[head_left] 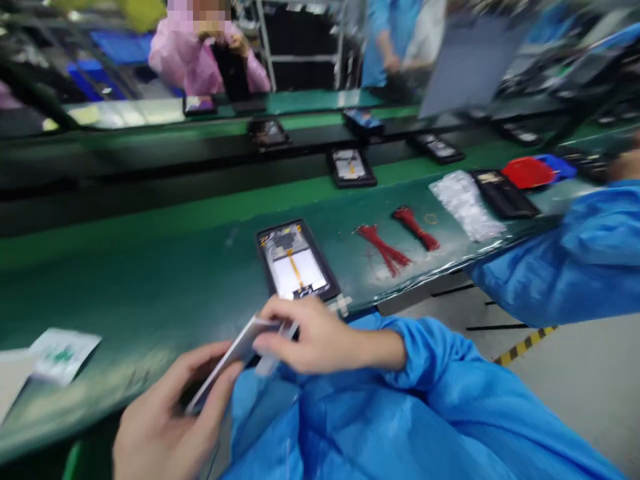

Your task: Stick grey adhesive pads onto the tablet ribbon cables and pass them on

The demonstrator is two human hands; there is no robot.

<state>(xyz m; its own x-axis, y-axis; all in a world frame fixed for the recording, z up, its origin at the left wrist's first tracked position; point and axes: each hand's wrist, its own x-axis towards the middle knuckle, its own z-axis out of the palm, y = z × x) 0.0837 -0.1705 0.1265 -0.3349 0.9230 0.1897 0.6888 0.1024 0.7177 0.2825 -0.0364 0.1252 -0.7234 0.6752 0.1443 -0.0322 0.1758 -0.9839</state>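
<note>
My left hand [173, 413] grips a thin, flat silver-grey slab [227, 360] by its long edges, tilted up at the table's front edge. At the slab's far end, the thumb and fingers of my right hand [313, 333] are pinched together on a translucent strip [269, 364]. Whether the strip is still stuck to the slab is hidden by the fingers. Just beyond my right hand lies an opened tablet [300, 263], its circuit board and an orange ribbon cable exposed over a white area.
Red wire bundles [385, 250] and a clear plastic bag [467, 203] lie to the right. A co-worker's blue sleeve [565, 253] reaches in there. More opened devices [351, 167] sit on the green line behind. A white packet [65, 353] lies left. People stand across the line.
</note>
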